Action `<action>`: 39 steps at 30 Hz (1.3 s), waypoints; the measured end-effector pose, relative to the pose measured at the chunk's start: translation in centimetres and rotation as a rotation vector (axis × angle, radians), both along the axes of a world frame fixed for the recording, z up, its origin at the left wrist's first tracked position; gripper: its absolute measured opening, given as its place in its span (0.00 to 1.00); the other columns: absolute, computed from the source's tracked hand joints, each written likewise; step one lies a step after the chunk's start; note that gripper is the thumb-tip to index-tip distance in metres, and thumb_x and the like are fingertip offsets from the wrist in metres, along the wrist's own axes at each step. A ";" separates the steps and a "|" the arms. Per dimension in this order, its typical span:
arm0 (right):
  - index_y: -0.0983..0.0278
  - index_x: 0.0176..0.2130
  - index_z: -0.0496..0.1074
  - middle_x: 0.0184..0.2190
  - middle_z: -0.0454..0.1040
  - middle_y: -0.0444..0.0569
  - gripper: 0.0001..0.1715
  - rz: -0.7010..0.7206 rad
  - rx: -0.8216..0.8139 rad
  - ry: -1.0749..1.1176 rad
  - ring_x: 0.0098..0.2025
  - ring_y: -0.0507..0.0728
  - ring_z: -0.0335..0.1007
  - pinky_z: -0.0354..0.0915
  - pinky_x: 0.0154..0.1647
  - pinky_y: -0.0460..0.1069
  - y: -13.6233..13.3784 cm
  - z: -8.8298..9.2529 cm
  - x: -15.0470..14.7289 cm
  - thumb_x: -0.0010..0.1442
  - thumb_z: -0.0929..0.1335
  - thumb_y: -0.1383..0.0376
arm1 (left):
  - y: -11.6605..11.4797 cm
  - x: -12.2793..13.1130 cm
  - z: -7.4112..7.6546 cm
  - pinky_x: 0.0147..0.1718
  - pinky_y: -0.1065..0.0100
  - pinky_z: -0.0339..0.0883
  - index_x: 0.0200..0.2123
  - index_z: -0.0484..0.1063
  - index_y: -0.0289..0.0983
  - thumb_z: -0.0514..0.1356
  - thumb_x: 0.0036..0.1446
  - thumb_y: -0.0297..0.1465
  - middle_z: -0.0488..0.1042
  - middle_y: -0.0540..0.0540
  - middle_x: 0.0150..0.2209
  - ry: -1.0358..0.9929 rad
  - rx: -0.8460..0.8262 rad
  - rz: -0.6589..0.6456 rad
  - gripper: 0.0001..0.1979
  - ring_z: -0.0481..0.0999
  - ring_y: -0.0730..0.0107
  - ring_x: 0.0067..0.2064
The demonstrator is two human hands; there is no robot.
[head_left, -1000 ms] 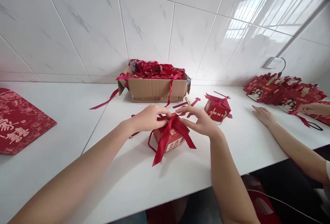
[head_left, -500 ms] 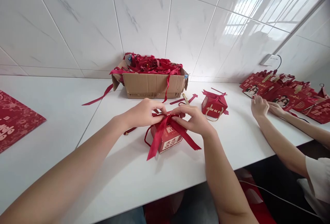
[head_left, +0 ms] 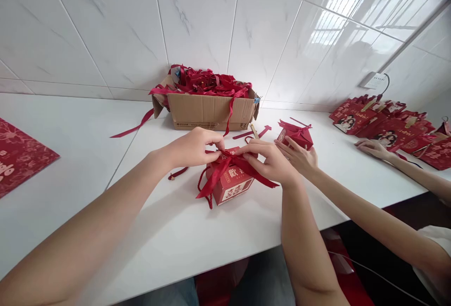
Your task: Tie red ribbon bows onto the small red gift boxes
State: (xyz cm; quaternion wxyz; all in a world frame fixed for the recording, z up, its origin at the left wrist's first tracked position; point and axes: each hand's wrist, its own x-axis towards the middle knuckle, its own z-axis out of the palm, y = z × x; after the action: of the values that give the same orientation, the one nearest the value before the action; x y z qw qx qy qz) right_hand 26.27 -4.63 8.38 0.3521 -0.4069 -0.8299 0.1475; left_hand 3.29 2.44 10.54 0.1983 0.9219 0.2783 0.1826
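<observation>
White tabletop (head_left: 190,245): left hand (head_left: 190,149) and right hand (head_left: 273,161) pinch ribbon (head_left: 219,171) on a box (head_left: 232,191) lettered "歡", "囍".

Red box (head_left: 222,194) upright beneath a red ribbon (head_left: 214,179)

The box stands on the counter (head_left: 158,240), its upper part sloping inward like a roof. Pale characters mark the front slope, and a cream panel (head_left: 238,191) with a large red character fills the face below. The wide, glossy ribbon crosses the top; one tail slants down to the left, the other to the right. Whether it is knotted is hidden. A twisted red cord (head_left: 210,201) hangs at the left side.
</observation>
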 end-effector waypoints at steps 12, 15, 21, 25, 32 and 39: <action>0.62 0.48 0.76 0.30 0.75 0.46 0.26 0.101 -0.176 0.041 0.30 0.50 0.63 0.62 0.32 0.47 -0.5 0.1 0.6 0.55 0.60 0.76 | 0.1 -0.5 0.5 0.26 0.71 0.60 0.26 0.73 0.39 0.57 0.51 0.31 0.75 0.52 0.27 0.050 0.016 0.004 0.05 0.69 0.73 0.27; 0.63 0.47 0.76 0.27 0.74 0.43 0.28 0.045 -0.200 0.026 0.27 0.49 0.61 0.62 0.31 0.46 -0.6 0.0 0.5 0.51 0.61 0.76 | 0.1 -0.6 0.6 0.26 0.71 0.60 0.27 0.73 0.40 0.58 0.52 0.33 0.75 0.52 0.27 0.065 0.004 0.006 0.06 0.69 0.74 0.27; 0.63 0.46 0.77 0.28 0.76 0.44 0.27 0.057 -0.207 0.016 0.27 0.49 0.62 0.63 0.30 0.46 -0.6 0.0 0.4 0.50 0.61 0.75 | 0.2 -0.5 0.4 0.26 0.71 0.60 0.27 0.72 0.39 0.58 0.51 0.31 0.75 0.53 0.27 0.052 0.014 0.007 0.05 0.69 0.74 0.27; 0.62 0.48 0.75 0.27 0.74 0.44 0.22 -0.013 -0.103 0.046 0.29 0.50 0.65 0.66 0.33 0.47 -0.6 0.0 0.4 0.55 0.63 0.73 | 0.3 -0.8 0.6 0.27 0.71 0.62 0.29 0.72 0.40 0.58 0.51 0.31 0.76 0.52 0.29 0.065 0.003 0.027 0.04 0.71 0.73 0.28; 0.62 0.44 0.74 0.31 0.75 0.46 0.12 -0.156 -0.080 0.090 0.26 0.49 0.65 0.67 0.30 0.48 -0.3 -0.3 0.3 0.60 0.66 0.63 | -1.0 0.2 0.7 0.37 0.70 0.67 0.40 0.73 0.41 0.56 0.53 0.28 0.77 0.51 0.41 -0.039 -0.147 -0.054 0.11 0.75 0.68 0.41; 0.58 0.48 0.68 0.34 0.69 0.44 0.19 -0.307 -0.205 0.183 0.19 0.45 0.58 0.61 0.21 0.46 -2.1 0.1 -0.5 0.58 0.69 0.56 | -1.8 2.0 -0.5 0.35 0.67 0.65 0.35 0.76 0.40 0.58 0.56 0.41 0.75 0.48 0.37 -0.041 -0.089 0.016 0.12 0.73 0.67 0.37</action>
State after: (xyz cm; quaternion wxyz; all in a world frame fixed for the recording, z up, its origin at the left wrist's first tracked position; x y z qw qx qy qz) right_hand 25.81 -6.75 8.46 0.4012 -0.5473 -0.7032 0.2120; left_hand 5.29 0.69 10.07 0.2434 0.9060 0.2894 0.1902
